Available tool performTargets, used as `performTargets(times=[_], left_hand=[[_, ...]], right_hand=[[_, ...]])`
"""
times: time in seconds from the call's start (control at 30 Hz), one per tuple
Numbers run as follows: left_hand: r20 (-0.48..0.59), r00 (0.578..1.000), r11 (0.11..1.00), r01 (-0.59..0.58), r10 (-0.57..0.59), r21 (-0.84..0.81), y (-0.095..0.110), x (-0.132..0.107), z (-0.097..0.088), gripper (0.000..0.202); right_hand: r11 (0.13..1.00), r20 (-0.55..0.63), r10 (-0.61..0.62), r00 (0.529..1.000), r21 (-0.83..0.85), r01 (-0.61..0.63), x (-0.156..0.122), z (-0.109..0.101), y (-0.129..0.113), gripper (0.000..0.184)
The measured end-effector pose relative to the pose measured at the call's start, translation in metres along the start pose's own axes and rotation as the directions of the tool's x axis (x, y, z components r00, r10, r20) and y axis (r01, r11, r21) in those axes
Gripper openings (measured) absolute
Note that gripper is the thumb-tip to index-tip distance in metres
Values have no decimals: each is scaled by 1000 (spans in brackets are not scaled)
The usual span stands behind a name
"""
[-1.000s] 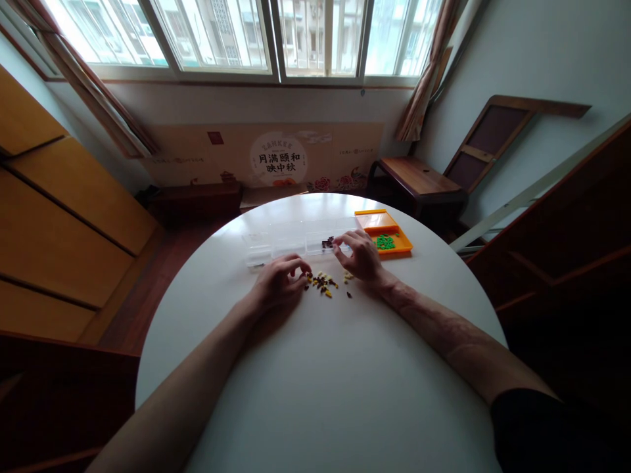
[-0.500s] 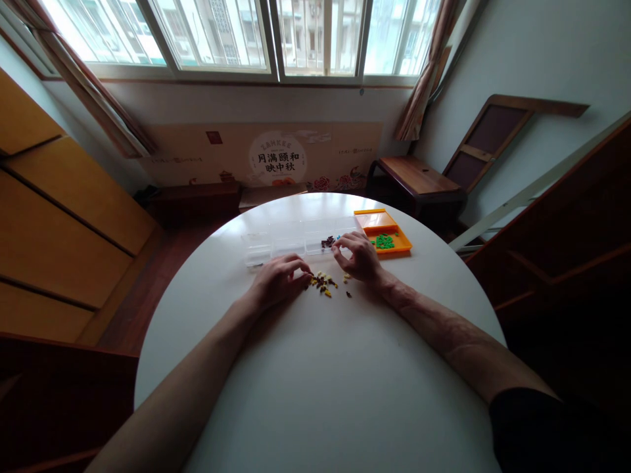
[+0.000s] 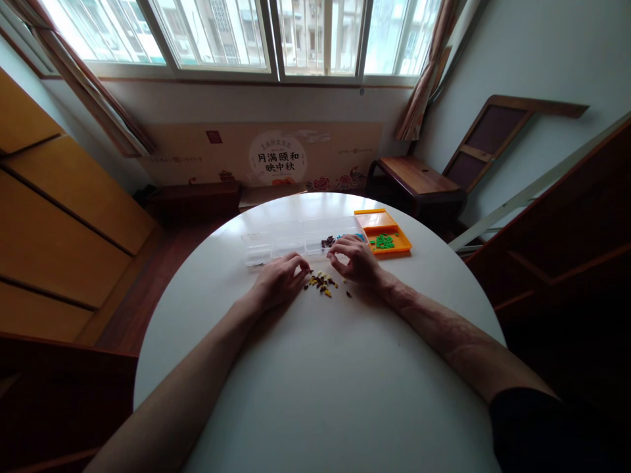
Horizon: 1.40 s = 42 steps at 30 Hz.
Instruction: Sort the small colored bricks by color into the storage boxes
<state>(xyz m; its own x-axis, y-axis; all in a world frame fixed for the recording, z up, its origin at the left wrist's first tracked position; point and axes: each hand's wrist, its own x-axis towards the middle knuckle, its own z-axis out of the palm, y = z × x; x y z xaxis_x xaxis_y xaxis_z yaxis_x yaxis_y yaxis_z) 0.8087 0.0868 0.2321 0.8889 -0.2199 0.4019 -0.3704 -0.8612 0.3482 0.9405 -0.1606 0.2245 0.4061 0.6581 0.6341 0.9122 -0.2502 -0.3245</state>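
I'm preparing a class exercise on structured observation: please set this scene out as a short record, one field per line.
Surface: round white table
Loose pile: small yellow, dark and pale pieces
Clear box: beyond the loose pile; dark pieces and blue pieces inside
Orange tray: right of the clear box; green pieces inside
Left hand: at the loose pile's left edge; grip too small to tell
Right hand: near the clear box, fingers curled; grip unclear
Background: window, wooden chair
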Motion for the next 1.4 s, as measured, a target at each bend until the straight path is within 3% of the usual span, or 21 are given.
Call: performTargets(times=[0.17,0.4,0.5,0.6,0.77,0.93,1.27,1.4], left_hand=[[-90,995,991,38,-50,-130,3,1,4,15],[-158,987,981,-23,-7,-191,12,1,10,13],[-158,987,981,-18,-13,-195,13,2,9,10],[-153,988,983,8,-36,-185,14,3,6,7],[-124,989,994,74,-84,-85,15,3,0,13],[-67,995,995,70,-75,-74,16,3,0,12],[-78,997,1000,18,-16,20,7,2,5,19],[-112,993,998,32,-37,-45,6,2,8,18]], right_hand=[[984,98,-174,980,56,169,1,-3,-5,10],[968,170,-245,954,97,231,3,-4,-7,14],[970,176,-238,955,86,226,3,-4,-7,17],[983,100,-183,978,42,180,2,-4,-7,17],[999,-105,-1,994,-37,-2,2,-1,0,16],[972,-169,187,968,-109,-207,2,3,7,12],[988,-88,130,988,-66,-136,4,-3,-4,10],[1000,-23,3,1000,18,-2,3,-5,-5,10]])
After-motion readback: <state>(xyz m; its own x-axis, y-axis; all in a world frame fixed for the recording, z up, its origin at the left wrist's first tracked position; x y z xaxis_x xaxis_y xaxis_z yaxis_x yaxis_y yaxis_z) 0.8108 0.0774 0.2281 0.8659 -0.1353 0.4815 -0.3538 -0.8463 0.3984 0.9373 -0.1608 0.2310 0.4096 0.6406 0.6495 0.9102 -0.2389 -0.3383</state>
